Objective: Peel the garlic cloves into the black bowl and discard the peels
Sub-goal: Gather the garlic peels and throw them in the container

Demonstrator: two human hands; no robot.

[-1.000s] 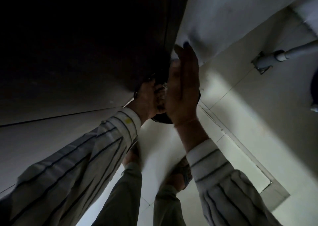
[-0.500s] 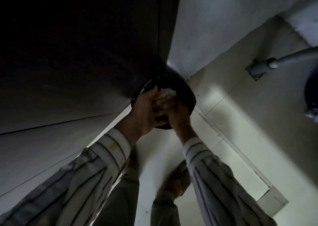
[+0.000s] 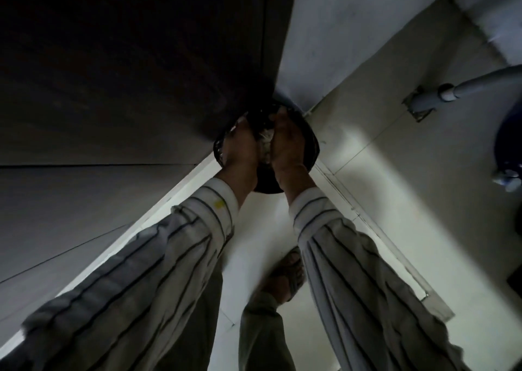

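My right hand (image 3: 288, 144), flat and raised a second ago, has come down and curled in against my left hand (image 3: 243, 150). Both now reach into the dark bin (image 3: 309, 147) on the floor, tucked at the corner where cabinet (image 3: 141, 74) meets wall (image 3: 339, 31).

Between the two hands sits a pale, papery wad of peels (image 3: 265, 140). Fingers of both hands curl round it, pressed close together. Light is poor; I cannot tell how much of the wad each hand carries, nor whether any has dropped yet.

Reading: this is the discard step, near the end of the job. Peels are over the bin's mouth, inside its rim, so letting go should land them.

Black bowl and cloves: not in view.

Bin lies straight ahead of me, hands meeting over its middle, wrists crossing its near rim. My sandal (image 3: 293, 274) shows below, between my striped sleeves (image 3: 353, 271).

Risk: light scraps cling to fingers.
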